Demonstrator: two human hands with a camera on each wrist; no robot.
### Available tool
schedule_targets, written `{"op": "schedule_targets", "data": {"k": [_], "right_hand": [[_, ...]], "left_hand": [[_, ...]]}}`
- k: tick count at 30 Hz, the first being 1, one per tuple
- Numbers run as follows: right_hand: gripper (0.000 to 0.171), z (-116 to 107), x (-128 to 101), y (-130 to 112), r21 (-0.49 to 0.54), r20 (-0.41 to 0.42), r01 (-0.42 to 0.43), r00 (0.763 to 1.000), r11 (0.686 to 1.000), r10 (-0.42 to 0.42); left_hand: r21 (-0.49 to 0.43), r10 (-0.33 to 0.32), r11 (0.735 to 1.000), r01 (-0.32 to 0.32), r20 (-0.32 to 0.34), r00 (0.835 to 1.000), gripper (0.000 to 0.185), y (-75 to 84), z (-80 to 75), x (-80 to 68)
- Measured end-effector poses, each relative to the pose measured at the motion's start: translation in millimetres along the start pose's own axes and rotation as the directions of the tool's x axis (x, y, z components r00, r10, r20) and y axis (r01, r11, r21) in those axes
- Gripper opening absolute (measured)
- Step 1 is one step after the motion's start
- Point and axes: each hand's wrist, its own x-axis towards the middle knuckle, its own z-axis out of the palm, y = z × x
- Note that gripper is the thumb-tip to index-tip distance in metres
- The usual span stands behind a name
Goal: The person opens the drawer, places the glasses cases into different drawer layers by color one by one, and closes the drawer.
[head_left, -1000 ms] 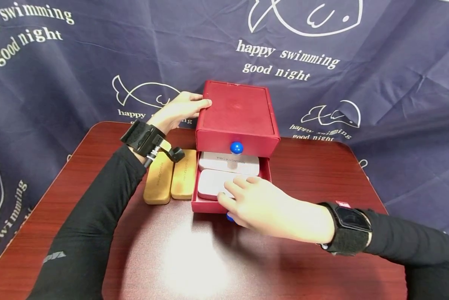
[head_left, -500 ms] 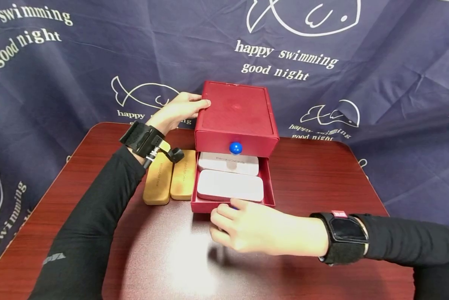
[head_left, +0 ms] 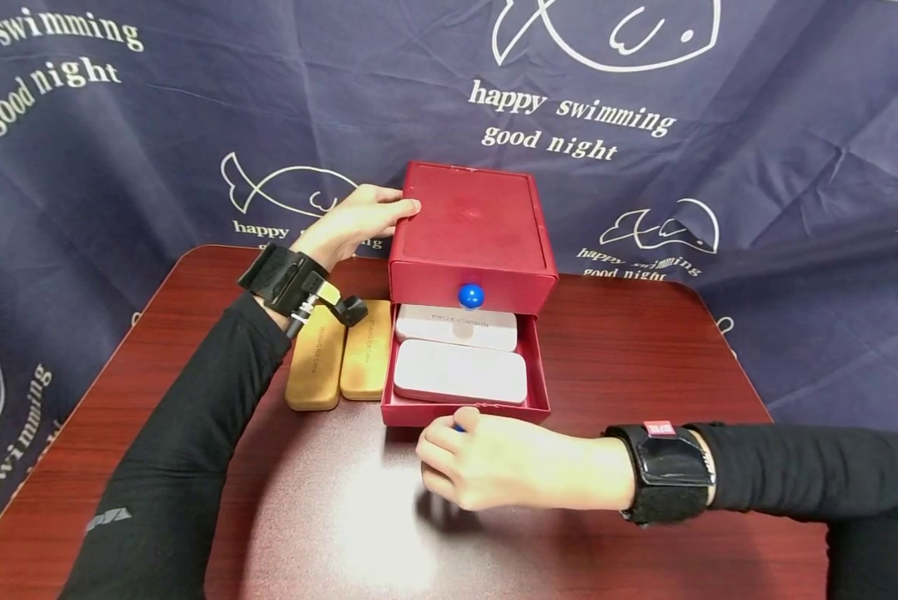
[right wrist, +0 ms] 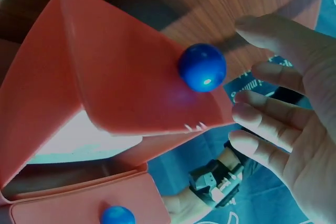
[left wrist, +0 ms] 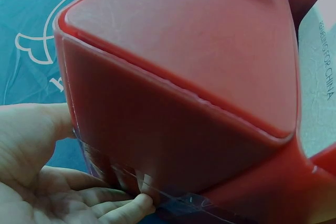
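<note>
- Right hand [head_left: 494, 458] sits at the 6 o'clock edge of the open bottom drawer [head_left: 464, 412], fingers loosely curled around its blue knob [right wrist: 202, 67], not actually clamped on it; the wrist view shows a gap.
- Left hand [head_left: 354, 218] is flat against the red drawer box [head_left: 473, 225] at its 9 o'clock side, fingers straight, bracing it.
- Two white cases [head_left: 459, 372] fill the drawer, and two tan cases [head_left: 339, 354] lie on the table [head_left: 644, 350] at 8 o'clock of the box.
- I'd say keep that brace firm and move the drawer straight, so the box doesn't skid.
</note>
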Motion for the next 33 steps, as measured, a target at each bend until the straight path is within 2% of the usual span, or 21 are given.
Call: {"op": "schedule_targets", "data": {"k": [8,18,27,33], "right_hand": [[0.016,12.4,-0.6,-5.4,-0.039,0.036,-0.006,0.999,0.999,0.008],[0.018,19.0,2.9,-10.0,-0.076,0.129,-0.033,0.991,0.997,0.042],[0.027,25.7,2.1,-17.9,-0.17,0.103,-0.08,0.99,0.982,0.098],[0.029,33.7,4.4,-17.6,-0.115,0.089,-0.094,0.991,0.989,0.104]], "left_hand": [[-0.003,0.004,1.0,-0.004,0.006,1.0,0.059,0.8,0.9,-1.3],[-0.011,0.018,1.0,-0.017,0.005,1.0,0.056,-0.2,-0.3,-1.5],[-0.01,0.032,0.999,-0.032,0.002,0.999,0.057,-1.2,-1.0,1.5],[-0.009,0.029,1.0,-0.029,0.002,1.0,0.058,-1.5,-1.3,1.7]]}}
